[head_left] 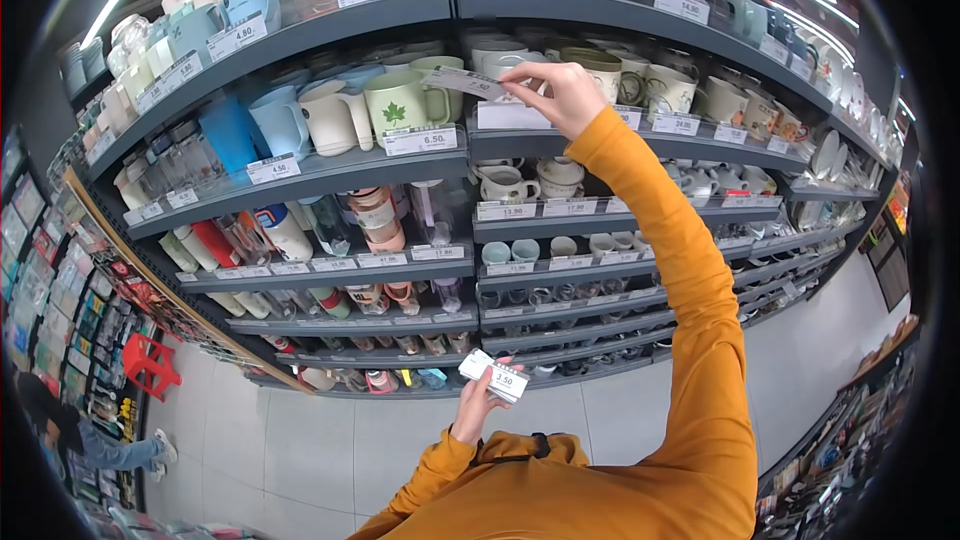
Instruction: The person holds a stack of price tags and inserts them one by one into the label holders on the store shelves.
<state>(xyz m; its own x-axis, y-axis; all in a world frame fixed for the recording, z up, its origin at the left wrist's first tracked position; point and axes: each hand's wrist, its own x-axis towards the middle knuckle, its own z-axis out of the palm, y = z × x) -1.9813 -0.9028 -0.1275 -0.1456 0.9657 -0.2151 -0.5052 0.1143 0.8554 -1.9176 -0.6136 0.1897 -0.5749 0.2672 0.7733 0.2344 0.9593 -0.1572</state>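
My right hand [566, 98] is raised at a middle-height shelf, its fingers pinching the right end of a price label [466, 82] that reads 7.50. The label is tilted, above a blank white label holder [512, 117] on the shelf edge. Left of it stands a green mug with a maple leaf [400, 103], over a 6.50 label [421, 140]. Low in front of my body, my left hand [477, 403] is closed on a small stack of price labels [507, 383], the top one reading 3.50.
Shelves of mugs, cups and bottles curve across the view, with grey shelf edges [330, 172] full of labels. At the lower left are a red stool [151, 367] and another person in jeans [118, 448]. A further goods rack [850, 410] stands at the lower right.
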